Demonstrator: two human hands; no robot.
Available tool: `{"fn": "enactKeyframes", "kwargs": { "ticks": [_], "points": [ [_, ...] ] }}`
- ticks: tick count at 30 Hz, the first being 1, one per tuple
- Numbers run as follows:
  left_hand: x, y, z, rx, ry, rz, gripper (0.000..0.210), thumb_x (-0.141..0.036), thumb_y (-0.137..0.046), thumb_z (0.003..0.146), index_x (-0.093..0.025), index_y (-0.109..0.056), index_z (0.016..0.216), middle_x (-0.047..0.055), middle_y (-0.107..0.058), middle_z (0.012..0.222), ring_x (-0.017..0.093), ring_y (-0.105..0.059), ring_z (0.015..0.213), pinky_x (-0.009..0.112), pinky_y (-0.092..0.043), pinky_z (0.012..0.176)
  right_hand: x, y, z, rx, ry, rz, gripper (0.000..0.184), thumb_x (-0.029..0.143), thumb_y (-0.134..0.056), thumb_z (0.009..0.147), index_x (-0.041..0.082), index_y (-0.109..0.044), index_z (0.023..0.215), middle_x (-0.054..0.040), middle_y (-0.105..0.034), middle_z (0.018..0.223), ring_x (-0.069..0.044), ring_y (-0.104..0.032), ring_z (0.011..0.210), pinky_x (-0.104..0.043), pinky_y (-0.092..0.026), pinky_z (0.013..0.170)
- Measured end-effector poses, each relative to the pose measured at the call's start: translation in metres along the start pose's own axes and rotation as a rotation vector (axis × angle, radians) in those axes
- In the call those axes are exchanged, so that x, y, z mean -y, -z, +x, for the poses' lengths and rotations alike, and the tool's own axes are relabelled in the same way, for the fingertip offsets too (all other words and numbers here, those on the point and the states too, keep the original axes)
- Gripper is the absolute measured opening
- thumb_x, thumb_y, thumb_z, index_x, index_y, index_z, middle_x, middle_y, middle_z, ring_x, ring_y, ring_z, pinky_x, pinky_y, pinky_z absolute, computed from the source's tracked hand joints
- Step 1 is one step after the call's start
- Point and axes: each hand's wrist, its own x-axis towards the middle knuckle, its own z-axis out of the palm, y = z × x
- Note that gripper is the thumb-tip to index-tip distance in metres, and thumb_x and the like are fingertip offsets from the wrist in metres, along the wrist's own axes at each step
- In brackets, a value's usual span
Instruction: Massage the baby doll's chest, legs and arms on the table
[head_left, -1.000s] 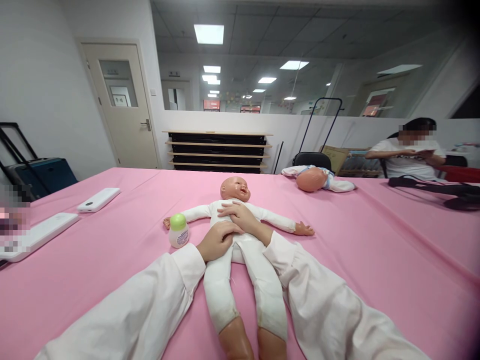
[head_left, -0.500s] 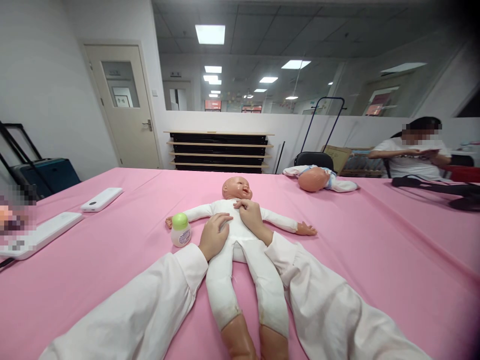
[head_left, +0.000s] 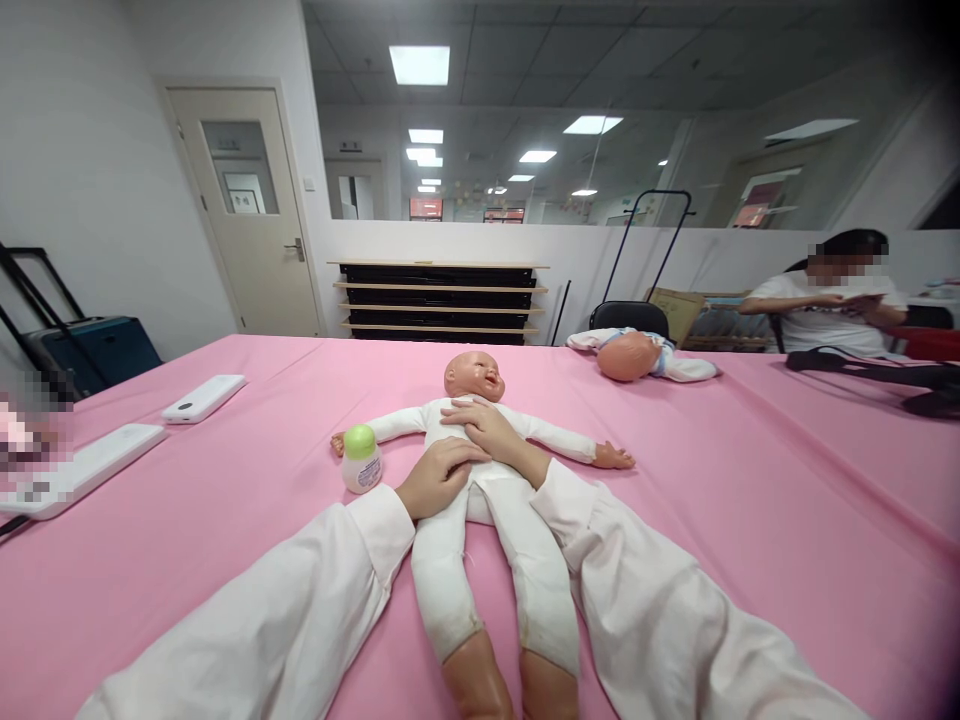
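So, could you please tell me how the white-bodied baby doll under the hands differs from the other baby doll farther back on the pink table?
The near white-bodied baby doll lies face up with arms spread; the far baby doll lies on its side, its face turned away. The left hand and right hand rest flat on the near doll; nothing touches the far doll. A green-capped bottle stands beside the near doll only. Both have bald plastic heads and lie on the pink tablecloth.

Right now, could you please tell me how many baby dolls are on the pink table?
2. One doll lies face up in the middle, under both hands. A second doll lies at the far edge, near the black chair. None other shows.
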Motion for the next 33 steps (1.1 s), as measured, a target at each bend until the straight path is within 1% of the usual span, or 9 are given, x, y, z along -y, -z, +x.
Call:
{"fn": "enactKeyframes", "kwargs": {
  "ticks": [4,7,10,13,17,22,26,30,33],
  "points": [
    [0.001,0.001,0.001,0.052,0.116,0.069,0.033,-0.018,-0.041,0.084,-0.021,-0.060,0.110,0.003,-0.060,0.116,0.020,-0.045,0.117,0.043,-0.032,0.104,-0.007,-0.002,0.001,-0.034,-0.101,-0.041,0.039,0.009,-0.039,0.081,0.022,-0.066,0.106,-0.0003,-0.052,0.125,-0.020,-0.042,0.124,-0.043,-0.030,0.108],
    [0.002,0.000,0.000,0.041,0.202,0.102,0.033,-0.020,-0.041,0.085,-0.023,-0.060,0.112,0.002,-0.055,0.124,0.021,-0.037,0.126,0.046,-0.026,0.109,-0.010,-0.005,0.001,-0.163,-0.232,0.087,0.041,0.006,-0.036,0.077,0.017,-0.067,0.102,-0.0039,-0.055,0.121,-0.018,-0.048,0.118,-0.038,-0.035,0.105],
    [0.003,-0.002,-0.001,-0.054,0.220,0.096,0.030,-0.018,-0.043,0.083,-0.021,-0.062,0.106,0.004,-0.057,0.121,0.019,-0.045,0.120,0.043,-0.033,0.105,-0.010,-0.009,-0.001,-0.352,-0.351,0.210,0.036,0.005,-0.036,0.074,0.015,-0.068,0.088,-0.0044,-0.064,0.104,-0.015,-0.059,0.102,-0.033,-0.044,0.096],
    [0.002,-0.004,-0.004,-0.187,0.156,0.115,0.028,-0.008,-0.043,0.078,-0.018,-0.065,0.093,0.005,-0.065,0.103,0.018,-0.055,0.106,0.039,-0.043,0.095,-0.009,-0.010,-0.004,-0.442,-0.335,0.248,0.030,0.005,-0.038,0.070,0.015,-0.066,0.072,-0.0037,-0.067,0.090,-0.015,-0.063,0.089,-0.030,-0.049,0.087],
    [0.003,-0.005,-0.007,-0.242,0.000,0.112,0.031,0.000,-0.041,0.068,-0.017,-0.065,0.078,0.004,-0.068,0.085,0.017,-0.061,0.089,0.034,-0.050,0.081,-0.006,-0.008,-0.006,-0.341,-0.184,0.319,0.032,0.003,-0.037,0.066,0.015,-0.066,0.070,-0.0035,-0.067,0.086,-0.015,-0.063,0.088,-0.030,-0.049,0.086],
    [0.006,-0.004,-0.006,-0.098,-0.072,0.014,0.035,-0.002,-0.039,0.070,-0.018,-0.068,0.081,0.003,-0.069,0.089,0.014,-0.063,0.088,0.031,-0.051,0.083,0.001,0.000,-0.004,-0.061,0.056,0.188,0.043,0.001,-0.035,0.070,0.020,-0.069,0.088,0.0004,-0.067,0.096,-0.014,-0.057,0.105,-0.037,-0.037,0.101],
    [0.005,-0.002,-0.002,0.037,-0.010,0.015,0.040,-0.006,-0.036,0.076,-0.020,-0.066,0.098,0.001,-0.067,0.104,0.015,-0.058,0.102,0.036,-0.043,0.097,-0.003,0.003,-0.001,0.049,0.002,0.001,0.041,0.007,-0.037,0.080,0.024,-0.066,0.104,0.0020,-0.058,0.116,-0.018,-0.043,0.122,-0.044,-0.025,0.108],
    [0.003,0.001,0.000,0.087,0.132,0.090,0.038,-0.015,-0.037,0.082,-0.025,-0.062,0.109,-0.001,-0.060,0.118,0.021,-0.038,0.126,0.046,-0.027,0.108,-0.015,-0.004,0.001,-0.048,-0.125,-0.019,0.039,0.011,-0.036,0.084,0.021,-0.065,0.109,-0.0015,-0.049,0.128,-0.019,-0.040,0.125,-0.042,-0.027,0.109],
    [0.004,0.001,-0.001,0.091,0.240,0.125,0.036,-0.019,-0.037,0.085,-0.027,-0.059,0.114,-0.002,-0.054,0.127,0.022,-0.028,0.132,0.050,-0.019,0.110,-0.017,-0.009,0.001,-0.139,-0.241,0.058,0.042,0.008,-0.035,0.081,0.018,-0.064,0.110,-0.0034,-0.049,0.128,-0.018,-0.041,0.124,-0.039,-0.029,0.109]
  ]
}}
